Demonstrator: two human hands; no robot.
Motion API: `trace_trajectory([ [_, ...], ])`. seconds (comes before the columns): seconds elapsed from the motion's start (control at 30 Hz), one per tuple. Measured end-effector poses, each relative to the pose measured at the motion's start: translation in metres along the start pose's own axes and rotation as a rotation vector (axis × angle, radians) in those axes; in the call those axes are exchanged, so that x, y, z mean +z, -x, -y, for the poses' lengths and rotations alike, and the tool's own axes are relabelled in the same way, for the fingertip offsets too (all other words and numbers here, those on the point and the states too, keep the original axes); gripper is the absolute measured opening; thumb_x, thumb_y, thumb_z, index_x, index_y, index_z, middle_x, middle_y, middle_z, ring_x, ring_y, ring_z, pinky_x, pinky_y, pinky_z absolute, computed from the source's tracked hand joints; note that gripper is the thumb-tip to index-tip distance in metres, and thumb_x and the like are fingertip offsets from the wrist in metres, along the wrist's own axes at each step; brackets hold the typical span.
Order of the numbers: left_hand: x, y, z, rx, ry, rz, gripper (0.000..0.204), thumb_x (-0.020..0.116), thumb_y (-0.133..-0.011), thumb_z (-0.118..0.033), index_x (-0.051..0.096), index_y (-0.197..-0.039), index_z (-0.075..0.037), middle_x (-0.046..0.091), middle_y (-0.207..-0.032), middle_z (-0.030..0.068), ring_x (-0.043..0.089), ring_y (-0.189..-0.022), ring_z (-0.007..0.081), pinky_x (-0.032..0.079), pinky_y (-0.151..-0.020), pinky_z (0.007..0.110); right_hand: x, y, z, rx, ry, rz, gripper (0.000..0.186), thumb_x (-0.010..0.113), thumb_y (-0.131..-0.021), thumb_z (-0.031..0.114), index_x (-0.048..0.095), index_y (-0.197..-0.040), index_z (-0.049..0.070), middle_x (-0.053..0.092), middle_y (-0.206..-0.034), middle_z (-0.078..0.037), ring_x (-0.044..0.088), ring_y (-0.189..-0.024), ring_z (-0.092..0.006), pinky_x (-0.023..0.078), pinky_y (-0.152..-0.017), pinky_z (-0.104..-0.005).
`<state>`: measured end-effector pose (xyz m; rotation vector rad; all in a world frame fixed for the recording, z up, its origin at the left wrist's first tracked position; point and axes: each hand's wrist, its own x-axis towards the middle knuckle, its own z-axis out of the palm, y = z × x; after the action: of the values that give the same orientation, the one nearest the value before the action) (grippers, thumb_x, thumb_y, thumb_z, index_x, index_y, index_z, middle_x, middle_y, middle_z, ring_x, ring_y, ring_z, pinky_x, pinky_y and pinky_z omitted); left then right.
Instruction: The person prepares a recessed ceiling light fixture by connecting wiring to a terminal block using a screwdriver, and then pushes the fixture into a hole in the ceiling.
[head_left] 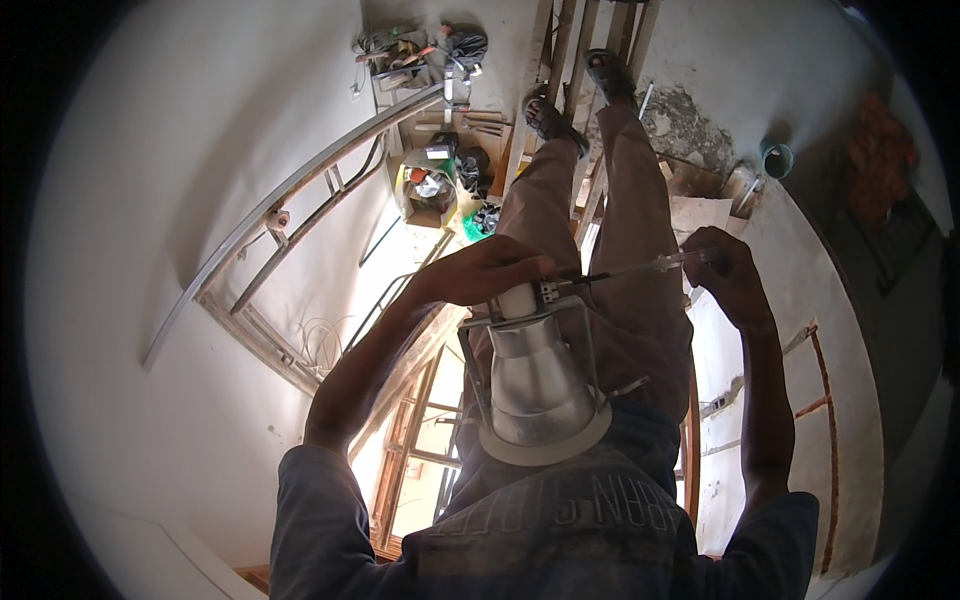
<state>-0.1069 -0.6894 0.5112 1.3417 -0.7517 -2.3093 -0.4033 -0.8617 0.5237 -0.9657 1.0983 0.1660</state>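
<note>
A silver, bell-shaped recessed downlight [540,375] with a pale rim and side brackets rests against my shirt and lap. My left hand [485,272] is closed around its narrow far end, by a white socket [518,301]. A small terminal block [549,291] sits beside the fingertips of that hand. In my closed right hand [725,272] is a thin screwdriver [650,266] with a see-through handle. Its dark shaft points left, toward the terminal block; whether the tip touches it is too small to tell.
My feet rest by long wooden bars [577,70]. To the left stand a curved metal-edged frame [300,190] and a box of mixed items [425,190]. Tools [485,122] lie beyond it. At the far right is a teal bucket [776,160].
</note>
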Motion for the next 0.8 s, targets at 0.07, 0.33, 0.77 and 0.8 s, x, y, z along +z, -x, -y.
trace_trajectory([
  [0.07, -0.006, 0.0, -0.006, -0.064, -0.035, 0.059, 0.044, 0.044, -0.103, -0.035, 0.062, -0.093, 0.004, 0.059, -0.076, 0.0043, 0.049, -0.075, 0.0078, 0.044, -0.069, 0.03, -0.005, -0.002, -0.003, 0.126, 0.026, 0.05, 0.011, 0.065, -0.091, 0.012, 0.063, -0.093, 0.002, 0.059, -0.071, -0.002, 0.054, -0.06, -0.0064, 0.044, -0.055, -0.0229],
  [0.33, -0.001, 0.0, -0.007, -0.103, -0.007, 0.035, 0.046, 0.044, -0.103, -0.037, 0.064, -0.093, 0.003, 0.06, -0.074, 0.0034, 0.05, -0.073, 0.0076, 0.044, -0.067, 0.029, -0.011, -0.005, -0.015, -0.14, 0.073, 0.098, 0.018, 0.058, -0.097, 0.021, 0.06, -0.091, 0.004, 0.055, -0.067, -0.001, 0.05, -0.055, -0.0056, 0.041, -0.052, -0.0228],
  [0.77, 0.006, -0.003, -0.006, -0.077, -0.032, 0.032, 0.047, 0.043, -0.103, -0.038, 0.063, -0.091, 0.002, 0.06, -0.075, 0.0048, 0.05, -0.073, 0.0089, 0.044, -0.067, 0.03, -0.016, -0.003, -0.033, -0.061, 0.013, 0.108, 0.014, 0.056, -0.098, 0.019, 0.058, -0.096, 0.005, 0.055, -0.074, 0.001, 0.05, -0.063, -0.0046, 0.041, -0.055, -0.022],
  [0.8, 0.008, -0.003, -0.006, -0.09, -0.033, 0.025, 0.047, 0.043, -0.103, -0.038, 0.063, -0.092, 0.002, 0.06, -0.076, 0.0052, 0.051, -0.073, 0.0094, 0.044, -0.068, 0.03, -0.024, -0.003, -0.032, 0.118, -0.047, 0.149, 0.011, 0.059, -0.096, 0.017, 0.058, -0.095, 0.005, 0.056, -0.078, 0.001, 0.052, -0.068, -0.0047, 0.043, -0.058, -0.0218],
])
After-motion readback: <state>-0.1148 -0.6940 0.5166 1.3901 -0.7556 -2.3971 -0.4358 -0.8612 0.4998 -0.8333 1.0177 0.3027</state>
